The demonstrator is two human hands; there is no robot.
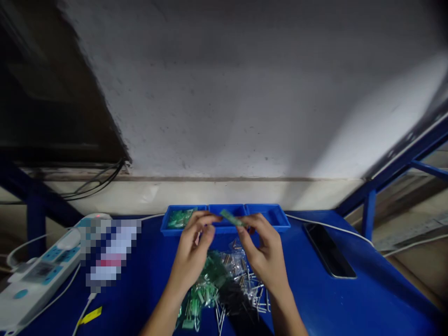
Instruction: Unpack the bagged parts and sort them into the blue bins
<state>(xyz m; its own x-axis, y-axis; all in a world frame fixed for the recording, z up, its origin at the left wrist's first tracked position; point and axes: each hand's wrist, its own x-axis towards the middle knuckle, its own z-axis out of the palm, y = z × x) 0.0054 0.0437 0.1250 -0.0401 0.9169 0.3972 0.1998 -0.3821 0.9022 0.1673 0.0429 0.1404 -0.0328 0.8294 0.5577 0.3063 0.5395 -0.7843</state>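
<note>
My right hand [264, 247] pinches a small flat green packet [231, 218] between thumb and fingers, above the front of a blue three-compartment tray [226, 229]. My left hand [196, 242] is just left of it, thumb and index finger apart, its index fingertip close to the packet's left end. Whether that fingertip touches the packet I cannot tell. Green packets [180, 218] lie in the tray's left compartment. Below and between my hands is a heap of green plastic packets [203, 294], clear bags [236, 263] and thin silver rods [259, 298], partly in dark shadow.
A black phone [331, 250] lies at the right. On the left are a white power strip [45, 275], a blurred-out device [114, 254] on a cable, and a yellow tag [91, 315]. A white cable [332, 227] runs behind the phone. The wall [224, 102] rises behind the tray.
</note>
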